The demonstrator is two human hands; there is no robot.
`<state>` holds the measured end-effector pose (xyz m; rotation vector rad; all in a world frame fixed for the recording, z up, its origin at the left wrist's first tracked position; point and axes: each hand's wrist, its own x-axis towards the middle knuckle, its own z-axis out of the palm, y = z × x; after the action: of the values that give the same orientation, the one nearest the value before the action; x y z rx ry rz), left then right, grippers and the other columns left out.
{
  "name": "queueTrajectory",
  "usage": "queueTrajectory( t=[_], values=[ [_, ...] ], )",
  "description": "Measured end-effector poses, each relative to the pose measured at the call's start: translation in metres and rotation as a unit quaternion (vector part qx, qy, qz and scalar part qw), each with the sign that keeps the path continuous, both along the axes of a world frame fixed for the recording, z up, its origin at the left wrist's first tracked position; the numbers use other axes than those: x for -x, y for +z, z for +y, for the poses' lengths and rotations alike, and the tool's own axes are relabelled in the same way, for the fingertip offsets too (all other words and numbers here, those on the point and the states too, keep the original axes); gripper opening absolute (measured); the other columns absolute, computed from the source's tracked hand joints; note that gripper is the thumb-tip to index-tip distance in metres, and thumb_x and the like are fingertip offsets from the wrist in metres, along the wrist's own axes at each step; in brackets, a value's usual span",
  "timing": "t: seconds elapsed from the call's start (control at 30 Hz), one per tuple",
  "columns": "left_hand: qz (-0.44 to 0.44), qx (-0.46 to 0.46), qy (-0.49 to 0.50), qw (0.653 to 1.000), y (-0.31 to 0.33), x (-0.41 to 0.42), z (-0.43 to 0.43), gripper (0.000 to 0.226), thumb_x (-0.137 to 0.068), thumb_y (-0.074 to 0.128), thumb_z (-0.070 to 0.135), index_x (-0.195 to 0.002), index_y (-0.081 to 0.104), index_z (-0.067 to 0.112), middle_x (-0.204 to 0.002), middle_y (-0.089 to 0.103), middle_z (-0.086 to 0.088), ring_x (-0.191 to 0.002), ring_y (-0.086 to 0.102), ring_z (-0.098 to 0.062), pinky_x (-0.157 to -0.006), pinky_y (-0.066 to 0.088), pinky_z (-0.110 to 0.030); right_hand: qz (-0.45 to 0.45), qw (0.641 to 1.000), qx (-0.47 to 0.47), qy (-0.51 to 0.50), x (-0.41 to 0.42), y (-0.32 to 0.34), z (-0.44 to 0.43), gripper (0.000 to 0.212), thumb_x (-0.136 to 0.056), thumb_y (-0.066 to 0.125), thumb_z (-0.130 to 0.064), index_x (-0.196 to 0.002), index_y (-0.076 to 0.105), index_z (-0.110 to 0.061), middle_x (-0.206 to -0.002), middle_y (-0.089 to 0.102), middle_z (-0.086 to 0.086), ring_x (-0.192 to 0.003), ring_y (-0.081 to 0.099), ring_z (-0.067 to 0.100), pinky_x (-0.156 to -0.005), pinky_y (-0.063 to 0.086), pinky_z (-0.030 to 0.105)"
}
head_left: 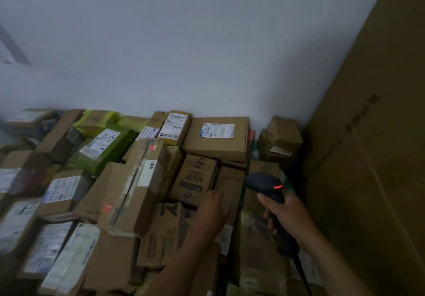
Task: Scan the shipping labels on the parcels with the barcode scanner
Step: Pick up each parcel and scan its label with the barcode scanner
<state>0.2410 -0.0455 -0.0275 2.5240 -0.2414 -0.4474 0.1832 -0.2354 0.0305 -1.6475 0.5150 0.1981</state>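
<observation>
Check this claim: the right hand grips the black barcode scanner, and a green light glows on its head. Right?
Not quite. In the head view the right hand grips the black barcode scanner, but the light on its head glows red, not green.
</observation>
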Motion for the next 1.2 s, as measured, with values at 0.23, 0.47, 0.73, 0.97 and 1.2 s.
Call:
queueTrajectory(
  t=[0.23,0.47,0.73,0.97,1.2],
  values=[
    [0.089,-0.059,-0.033,0.994,-0.036,0.014,0.006,0.062,-0.094,0.057,0.025,-0.150,0.035,0.013,-0.142,0.044,-0.010,-0.123,0.049,-0.026,-0.095,0.044,-0.030,0.020,0.998,-0.050,-0.034,-0.001,-0.012,-0.014,0.023,-0.090,0.070,-0.028,-0.089,0.064,-0.006,-0.054,0.063,0.004,-0.039,0.055,0.017,-0.037,0.042,0.025],
    [0.028,-0.077,-0.018,0.996,-0.044,-0.011,-0.011,0.056,-0.094,0.062,0.035,-0.139,0.042,0.009,-0.138,0.044,-0.014,-0.121,0.046,-0.028,-0.100,0.041,-0.034,0.016,0.997,-0.057,-0.044,-0.001,-0.013,-0.016,0.023,-0.090,0.070,-0.032,-0.088,0.065,-0.009,-0.058,0.064,0.005,-0.043,0.056,0.018,-0.039,0.043,0.027],
    [0.069,-0.100,0.059,0.991,-0.064,-0.023,-0.038,0.118,-0.081,0.069,0.057,-0.154,-0.002,-0.003,-0.156,0.018,-0.023,-0.142,0.025,-0.037,-0.114,0.030,-0.042,0.014,0.997,-0.055,-0.050,0.000,-0.009,-0.020,0.026,-0.090,0.069,-0.032,-0.089,0.065,-0.006,-0.059,0.064,0.006,-0.043,0.057,0.019,-0.039,0.043,0.027],
    [0.045,-0.048,0.119,0.991,-0.056,-0.025,-0.039,0.126,-0.073,0.077,0.053,-0.155,-0.004,0.002,-0.156,0.019,-0.020,-0.139,0.030,-0.035,-0.110,0.034,-0.040,0.009,0.998,-0.047,-0.039,0.001,-0.005,-0.021,0.029,-0.090,0.070,-0.034,-0.087,0.065,-0.005,-0.063,0.065,0.009,-0.046,0.057,0.020,-0.042,0.046,0.029],
    [-0.064,0.061,0.134,0.987,-0.003,-0.010,-0.030,0.126,-0.070,0.079,0.053,-0.157,-0.003,0.015,-0.156,0.022,-0.007,-0.141,0.027,-0.022,-0.115,0.035,-0.041,-0.027,0.994,-0.101,-0.042,0.004,0.014,-0.021,0.026,-0.086,0.073,-0.030,-0.091,0.064,-0.007,-0.063,0.066,0.008,-0.046,0.060,0.021,-0.041,0.047,0.029]
  ],
)
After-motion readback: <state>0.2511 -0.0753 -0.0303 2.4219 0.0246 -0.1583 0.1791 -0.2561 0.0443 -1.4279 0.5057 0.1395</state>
